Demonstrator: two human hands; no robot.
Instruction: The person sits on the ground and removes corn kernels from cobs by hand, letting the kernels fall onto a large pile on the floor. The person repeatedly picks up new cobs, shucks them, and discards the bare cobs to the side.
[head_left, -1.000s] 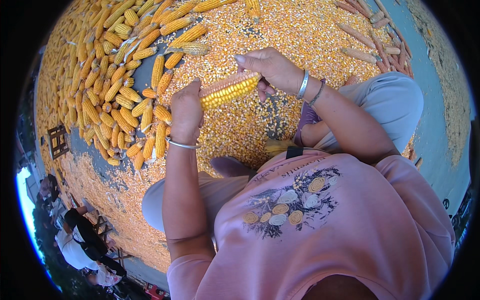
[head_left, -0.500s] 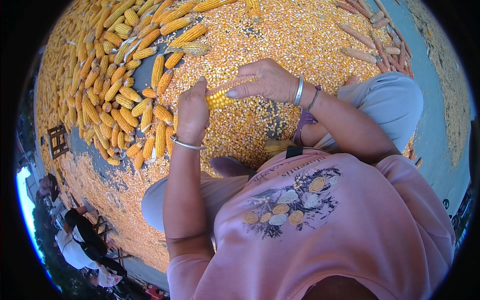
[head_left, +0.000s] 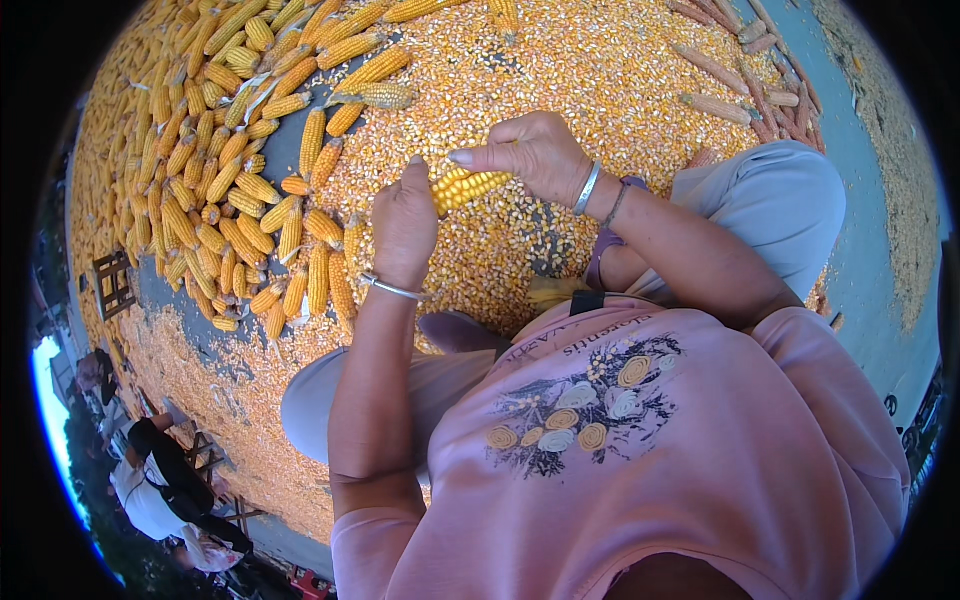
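Observation:
A partly shelled corn cob (head_left: 470,189) lies crosswise between my two hands, yellow kernels facing me. My left hand (head_left: 405,225) is closed around its left end, thumb up along the cob. At the other end my right hand (head_left: 535,158) grips it with curled fingers, and the thumb reaches left over the kernel rows. Loose corn kernels (head_left: 560,80) cover the ground beneath both hands. The ends of the cob are hidden inside my hands.
Unshelled ears of corn (head_left: 220,200) are heaped on the left. Bare cobs (head_left: 715,72) lie in a pile at the far right, near my bent knee (head_left: 765,200). A small wooden frame (head_left: 115,283) stands at the left edge. Another person (head_left: 165,480) is at the lower left.
My left hand has moved slightly right, and the right thumb has shifted up across the cob. The cob has turned, so more yellow kernels and less bare core show.

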